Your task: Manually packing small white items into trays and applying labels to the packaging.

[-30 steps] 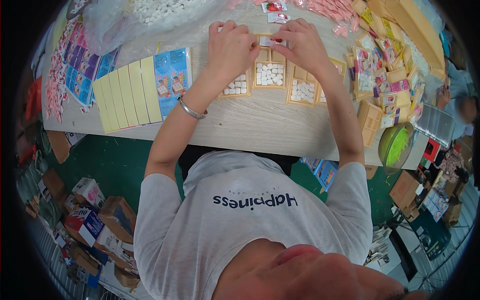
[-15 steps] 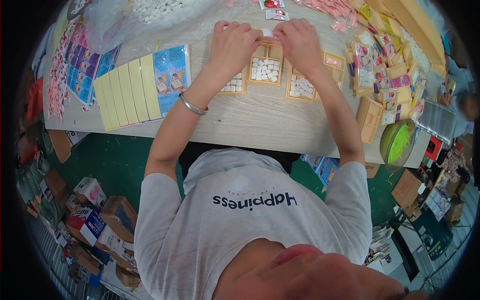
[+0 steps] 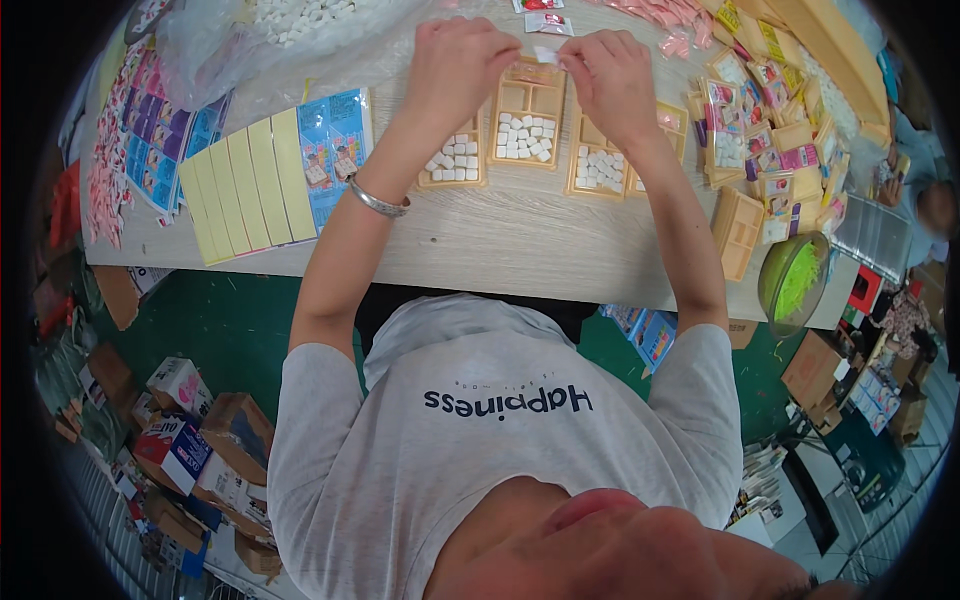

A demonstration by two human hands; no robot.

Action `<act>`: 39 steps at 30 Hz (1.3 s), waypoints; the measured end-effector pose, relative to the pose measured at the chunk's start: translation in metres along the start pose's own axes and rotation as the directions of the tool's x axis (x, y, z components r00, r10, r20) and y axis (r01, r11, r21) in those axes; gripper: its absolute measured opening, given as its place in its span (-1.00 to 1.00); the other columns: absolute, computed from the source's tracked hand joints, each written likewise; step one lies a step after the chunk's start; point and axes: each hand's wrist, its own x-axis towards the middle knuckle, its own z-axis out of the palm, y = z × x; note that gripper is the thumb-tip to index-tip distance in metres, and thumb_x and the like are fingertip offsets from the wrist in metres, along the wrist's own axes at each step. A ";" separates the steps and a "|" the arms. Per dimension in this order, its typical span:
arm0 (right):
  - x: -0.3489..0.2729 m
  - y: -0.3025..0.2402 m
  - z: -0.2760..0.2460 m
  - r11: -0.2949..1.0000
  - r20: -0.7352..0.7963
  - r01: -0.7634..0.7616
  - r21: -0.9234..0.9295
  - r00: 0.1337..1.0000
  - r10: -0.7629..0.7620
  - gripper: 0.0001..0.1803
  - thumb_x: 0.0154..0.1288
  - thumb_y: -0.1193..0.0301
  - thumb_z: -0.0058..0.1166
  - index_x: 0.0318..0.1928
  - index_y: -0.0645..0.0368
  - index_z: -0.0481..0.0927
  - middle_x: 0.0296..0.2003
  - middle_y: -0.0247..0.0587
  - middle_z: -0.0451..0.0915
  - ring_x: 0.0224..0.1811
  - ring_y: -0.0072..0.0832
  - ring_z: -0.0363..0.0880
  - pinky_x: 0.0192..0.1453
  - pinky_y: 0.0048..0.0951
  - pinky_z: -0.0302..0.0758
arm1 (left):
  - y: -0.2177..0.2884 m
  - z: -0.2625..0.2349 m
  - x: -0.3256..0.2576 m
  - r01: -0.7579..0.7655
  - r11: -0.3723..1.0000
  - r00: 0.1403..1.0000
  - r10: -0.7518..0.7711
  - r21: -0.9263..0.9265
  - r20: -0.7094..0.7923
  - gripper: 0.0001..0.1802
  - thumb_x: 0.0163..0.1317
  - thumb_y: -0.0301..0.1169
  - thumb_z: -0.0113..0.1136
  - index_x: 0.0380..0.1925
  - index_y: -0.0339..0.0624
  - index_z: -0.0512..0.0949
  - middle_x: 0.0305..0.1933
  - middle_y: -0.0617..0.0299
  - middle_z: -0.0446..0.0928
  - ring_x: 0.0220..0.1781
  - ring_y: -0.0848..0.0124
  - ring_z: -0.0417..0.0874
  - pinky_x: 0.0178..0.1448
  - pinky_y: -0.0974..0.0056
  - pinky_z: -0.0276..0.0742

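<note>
My right hand is closed in a pinch on a small white packet. That packet hangs over the far end of the middle yellow tray, whose near compartment holds small white pieces. My left hand is closed too, its fingertips pressed together near the same tray's far left corner. Whatever those fingertips hold is too small to make out. Under my left forearm, a left tray with white pieces is partly hidden. Beside my right wrist sits a right tray with similar pieces; another tray is half covered by the arm.
Printed blue-and-yellow card sheets lie at the left. A clear plastic bag of white pieces stands behind them. Small packets and pink strips lie at the back. Filled trays and a bowl of green shreds occupy the right.
My hands have drawn apart above the middle tray, the left one going left and slightly away. The white packet now shows at my right fingertips, and more of the tray is uncovered.
</note>
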 end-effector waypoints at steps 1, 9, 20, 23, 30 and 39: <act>0.000 -0.002 0.004 0.998 0.028 0.061 -0.035 0.998 -0.060 -0.93 0.27 0.37 0.28 -0.27 0.03 0.67 -0.37 -0.36 0.61 -0.15 -0.30 0.56 0.06 -0.24 0.39 | -0.006 -0.005 0.001 0.003 0.999 0.994 -0.007 -0.042 -0.106 -0.85 0.20 -0.33 0.37 -0.30 -0.14 0.76 -0.35 0.24 0.69 -0.34 0.24 0.66 -0.10 0.16 0.52; 0.010 0.017 0.012 0.995 -0.013 0.096 -0.038 0.995 -0.096 -0.90 0.26 0.36 0.29 -0.23 0.04 0.70 -0.33 -0.35 0.64 -0.12 -0.30 0.58 0.03 -0.20 0.44 | -0.024 -0.014 0.019 0.097 0.991 0.995 -0.099 -0.097 -0.020 -0.82 0.20 -0.28 0.35 -0.30 -0.11 0.75 -0.32 0.07 0.65 -0.27 0.10 0.67 -0.12 0.08 0.58; 0.023 0.055 -0.008 0.984 0.218 -0.005 -0.177 0.975 0.044 -0.66 0.08 0.25 0.38 -0.11 0.02 0.74 -0.22 -0.22 0.64 -0.03 -0.19 0.56 0.13 -0.08 0.41 | 0.008 0.011 0.092 0.203 0.979 0.950 -0.198 0.005 0.243 -0.76 0.18 -0.24 0.35 -0.36 -0.21 0.73 -0.29 -0.06 0.68 -0.15 -0.01 0.72 -0.03 -0.01 0.63; 0.003 0.066 -0.052 0.999 0.125 -0.006 0.047 0.992 0.000 -0.84 0.27 0.34 0.32 -0.21 0.13 0.68 -0.29 -0.21 0.64 -0.11 -0.23 0.59 -0.01 -0.21 0.49 | -0.010 0.027 0.089 0.225 0.974 0.954 -0.213 -0.033 0.212 -0.75 0.19 -0.24 0.35 -0.36 -0.22 0.72 -0.26 -0.08 0.68 -0.13 -0.02 0.71 -0.01 -0.02 0.62; -0.050 0.031 -0.056 1.000 0.182 -0.021 -0.022 0.983 0.025 -0.72 0.24 0.23 0.36 -0.17 0.14 0.68 -0.25 -0.26 0.65 -0.05 -0.21 0.56 0.05 -0.22 0.48 | -0.011 0.036 0.090 0.107 0.980 0.977 -0.135 0.167 0.168 -0.77 0.20 -0.28 0.35 -0.38 -0.25 0.69 -0.24 -0.08 0.65 -0.13 -0.04 0.68 -0.02 -0.03 0.58; -0.070 0.033 -0.094 0.983 -0.038 -0.178 0.043 0.983 0.180 -0.81 0.26 0.41 0.36 -0.11 0.07 0.76 -0.21 -0.27 0.68 -0.05 -0.32 0.58 0.07 -0.34 0.49 | 0.066 0.020 0.070 -0.132 0.983 0.960 0.159 -0.127 0.232 -0.77 0.25 -0.26 0.32 -0.34 -0.23 0.67 -0.30 0.09 0.64 -0.23 0.14 0.67 -0.10 0.11 0.55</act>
